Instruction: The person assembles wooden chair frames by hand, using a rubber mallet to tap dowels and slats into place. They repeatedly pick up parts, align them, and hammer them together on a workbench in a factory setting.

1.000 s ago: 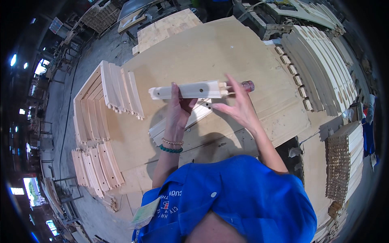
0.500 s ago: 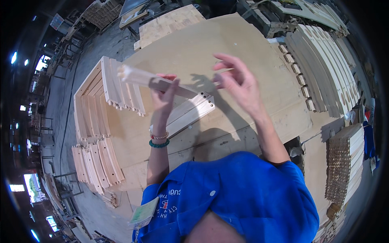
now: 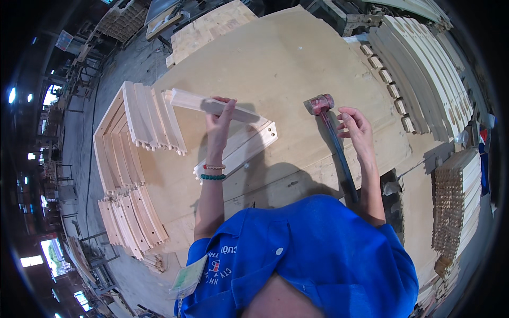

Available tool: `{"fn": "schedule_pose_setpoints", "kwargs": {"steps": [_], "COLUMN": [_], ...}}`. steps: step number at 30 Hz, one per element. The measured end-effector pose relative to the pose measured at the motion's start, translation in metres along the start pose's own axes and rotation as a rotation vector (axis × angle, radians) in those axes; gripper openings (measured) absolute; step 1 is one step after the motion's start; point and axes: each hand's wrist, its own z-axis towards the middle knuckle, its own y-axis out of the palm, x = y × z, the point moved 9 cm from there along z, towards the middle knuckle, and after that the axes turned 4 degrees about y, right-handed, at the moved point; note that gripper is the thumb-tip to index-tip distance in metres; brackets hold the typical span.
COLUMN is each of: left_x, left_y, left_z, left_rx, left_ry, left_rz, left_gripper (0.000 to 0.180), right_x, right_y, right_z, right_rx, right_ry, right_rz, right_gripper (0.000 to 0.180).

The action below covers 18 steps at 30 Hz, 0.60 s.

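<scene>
From the head view we look down on a large pale plywood tabletop (image 3: 297, 63) that fills the middle of the picture. Our left hand (image 3: 220, 119) is closed around a long pale wooden slat with a shaped end (image 3: 212, 106), fingers wrapped over its top edge; the slat is lifted off the surface and runs from our grip out toward the left edge of the tabletop. Held near its middle like this, it seems balanced for carrying across to the row of like pieces.

Just below and to the right of that hand, a second pale wooden slat with two dowel holes in its end (image 3: 241, 148) lies flat on the tabletop, slanting toward us.

Along the left edge, a row of pale curved wooden slats standing on edge (image 3: 151, 119) leans together, with dowel pegs showing at their near ends, probably kept there within easy reach. A fanned stack of similar curved slats (image 3: 132, 222) lies at the near left corner.

Our right hand (image 3: 355, 130) is loosely spread, fingers curled, holding nothing; it hovers just beside the dark handle of a red-headed rubber mallet (image 3: 323, 106), which lies on the tabletop with its head away from us and the handle pointing back toward our body. We cannot tell whether the fingertips touch the handle.

Beyond the right edge, long rows of stacked pale slats (image 3: 424, 63) lie sorted.
</scene>
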Motion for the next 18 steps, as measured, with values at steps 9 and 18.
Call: {"fn": "schedule_pose_setpoints", "kwargs": {"steps": [9, 18], "left_x": [0.006, -0.020], "left_y": [0.047, 0.001], "left_z": [0.005, 0.067], "left_rx": [-0.253, -0.062], "left_ry": [0.192, -0.206], "left_rz": [0.665, 0.337], "left_gripper": [0.034, 0.059], "right_x": [0.008, 0.035], "right_y": [0.006, 0.026], "right_z": [-0.004, -0.005], "right_rx": [0.107, 0.067], "right_ry": [-0.157, -0.196], "right_rz": [-0.695, -1.092], "right_gripper": [0.030, 0.038]}}
